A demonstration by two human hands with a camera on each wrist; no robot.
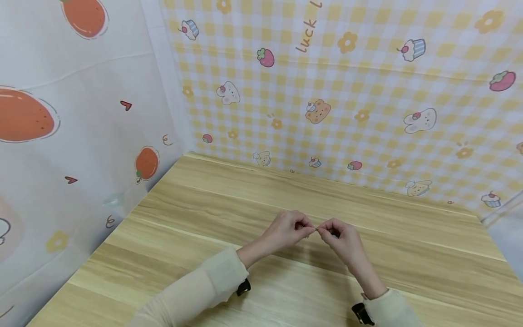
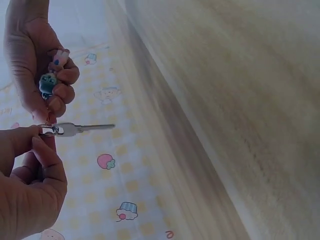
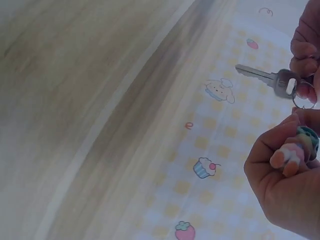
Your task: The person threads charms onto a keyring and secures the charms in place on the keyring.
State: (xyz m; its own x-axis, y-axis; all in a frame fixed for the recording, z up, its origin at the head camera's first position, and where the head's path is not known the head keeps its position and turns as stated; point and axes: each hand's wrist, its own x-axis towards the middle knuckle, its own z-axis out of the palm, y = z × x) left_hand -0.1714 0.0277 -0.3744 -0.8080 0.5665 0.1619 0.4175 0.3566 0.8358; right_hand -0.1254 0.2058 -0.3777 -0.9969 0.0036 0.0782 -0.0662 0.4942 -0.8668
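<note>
Both hands meet over the table. My left hand (image 1: 286, 229) pinches a metal key ring (image 2: 49, 135) between thumb and forefinger. From that ring a silver key (image 3: 286, 84) sticks out sideways, its blade pointing away from the fingers. My right hand (image 1: 345, 238) has its fingers curled round a small figurine charm (image 2: 48, 84), teal in one part and pink and white in another, partly hidden by the palm. A short orange-gold link joins charm and ring, and the right thumb and fingertip pinch near it. In the head view the fingertips of both hands nearly touch.
Beneath the hands lies a wood-grain table (image 1: 184, 209). A yellow checked cloth with cartoon prints (image 1: 367, 91) hangs behind it, and a white printed cloth (image 1: 102, 91) hangs along the left. Black straps (image 1: 244, 287) show at both sleeve cuffs.
</note>
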